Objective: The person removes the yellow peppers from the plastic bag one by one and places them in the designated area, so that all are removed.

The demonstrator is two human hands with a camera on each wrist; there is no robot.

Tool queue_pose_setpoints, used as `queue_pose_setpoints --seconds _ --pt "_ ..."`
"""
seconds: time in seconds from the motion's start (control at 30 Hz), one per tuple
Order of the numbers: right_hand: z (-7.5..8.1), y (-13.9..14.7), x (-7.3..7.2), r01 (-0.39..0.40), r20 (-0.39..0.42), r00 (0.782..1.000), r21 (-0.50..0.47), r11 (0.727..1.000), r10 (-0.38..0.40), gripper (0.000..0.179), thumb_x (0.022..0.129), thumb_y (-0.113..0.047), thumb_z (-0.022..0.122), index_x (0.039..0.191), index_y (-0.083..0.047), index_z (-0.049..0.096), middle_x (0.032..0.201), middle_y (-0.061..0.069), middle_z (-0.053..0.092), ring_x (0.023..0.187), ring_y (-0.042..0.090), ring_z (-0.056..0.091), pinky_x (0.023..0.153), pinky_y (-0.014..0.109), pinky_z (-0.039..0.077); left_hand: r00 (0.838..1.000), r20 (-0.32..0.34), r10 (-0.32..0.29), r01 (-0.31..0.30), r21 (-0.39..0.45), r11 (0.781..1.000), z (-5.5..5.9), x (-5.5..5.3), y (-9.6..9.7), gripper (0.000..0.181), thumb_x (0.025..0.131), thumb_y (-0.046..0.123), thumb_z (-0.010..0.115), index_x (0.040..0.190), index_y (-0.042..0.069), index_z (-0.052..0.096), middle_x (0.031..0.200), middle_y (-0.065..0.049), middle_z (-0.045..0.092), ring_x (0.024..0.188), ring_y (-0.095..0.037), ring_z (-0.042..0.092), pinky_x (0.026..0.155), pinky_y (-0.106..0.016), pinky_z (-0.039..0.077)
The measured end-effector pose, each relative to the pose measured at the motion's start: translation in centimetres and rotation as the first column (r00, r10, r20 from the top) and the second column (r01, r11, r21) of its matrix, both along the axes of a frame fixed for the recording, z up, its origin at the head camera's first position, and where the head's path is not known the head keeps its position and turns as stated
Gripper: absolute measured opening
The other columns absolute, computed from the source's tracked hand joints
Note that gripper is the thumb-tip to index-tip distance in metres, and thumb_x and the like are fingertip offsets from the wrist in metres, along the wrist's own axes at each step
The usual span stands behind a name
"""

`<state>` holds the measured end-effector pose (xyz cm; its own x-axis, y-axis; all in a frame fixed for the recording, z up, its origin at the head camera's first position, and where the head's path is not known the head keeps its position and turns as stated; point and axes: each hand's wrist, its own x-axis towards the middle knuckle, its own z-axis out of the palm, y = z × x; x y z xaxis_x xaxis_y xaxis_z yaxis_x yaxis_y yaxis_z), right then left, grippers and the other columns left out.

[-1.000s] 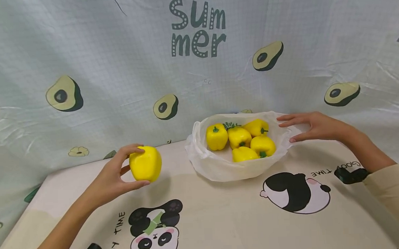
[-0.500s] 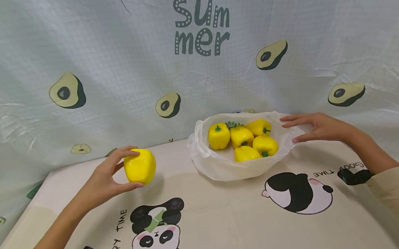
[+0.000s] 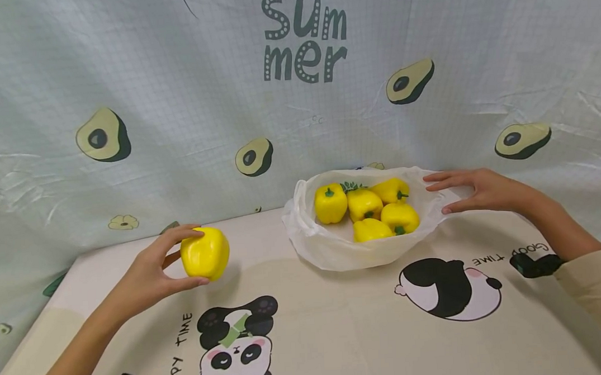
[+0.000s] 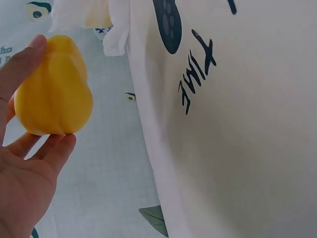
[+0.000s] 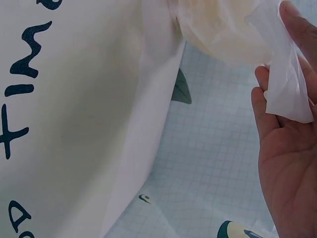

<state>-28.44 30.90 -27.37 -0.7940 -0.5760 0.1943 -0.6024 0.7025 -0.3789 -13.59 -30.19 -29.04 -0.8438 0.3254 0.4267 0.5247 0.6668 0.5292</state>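
My left hand (image 3: 155, 270) holds a glossy yellow bell pepper (image 3: 205, 254) between thumb and fingers, raised above the left side of the table. In the left wrist view, this pepper (image 4: 55, 87) shows its smooth lobes. Several more yellow bell peppers (image 3: 365, 205) with green stems lie inside a white plastic bag (image 3: 351, 258) whose mouth gapes upward. At the bag's right rim is my right hand (image 3: 482, 189), with thumb and fingers spread apart and touching it. A loose flap of the bag (image 5: 287, 74) lies against the fingers in the right wrist view.
A cream tablecloth (image 3: 347, 331) with panda prints and lettering covers the table. Behind its far edge hangs a pale curtain (image 3: 176, 103) printed with avocados, close to the bag's back rim. Black wrist mounts (image 3: 535, 265) sit at the forearms.
My left hand has moved left and slightly down with the bell pepper, farther from the bag. The right hand stays at the bag's rim. The whole view has shifted slightly.
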Motion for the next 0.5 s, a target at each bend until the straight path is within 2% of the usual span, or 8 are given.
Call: queue_pose_setpoints --seconds 0.4,0.5 --pt "0.1 -0.1 0.0 -0.004 0.001 1.0 -0.004 1.0 0.004 0.055 0.079 -0.032 0.088 0.129 -0.022 0.071 0.146 -0.001 0.058 0.124 -0.019 0.038 0.095 0.0 0.029 0.999 0.038 0.011 -0.011 0.005 1.0 -0.2 -0.4 -1.6 0.077 0.069 0.011 0.095 0.135 0.014 0.056 0.144 -0.01 0.051 0.128 0.013 0.038 0.095 -0.004 0.041" --pt "0.1 -0.2 0.1 0.005 0.003 1.0 0.0 1.0 -0.005 0.054 0.079 -0.031 0.088 0.129 -0.021 0.072 0.146 0.0 0.058 0.125 -0.017 0.039 0.096 0.003 0.031 0.999 0.043 0.015 -0.016 0.004 1.0 -0.3 -0.4 -2.0 0.076 0.07 0.01 0.094 0.135 0.012 0.056 0.143 -0.011 0.052 0.128 0.014 0.038 0.095 -0.004 0.041"
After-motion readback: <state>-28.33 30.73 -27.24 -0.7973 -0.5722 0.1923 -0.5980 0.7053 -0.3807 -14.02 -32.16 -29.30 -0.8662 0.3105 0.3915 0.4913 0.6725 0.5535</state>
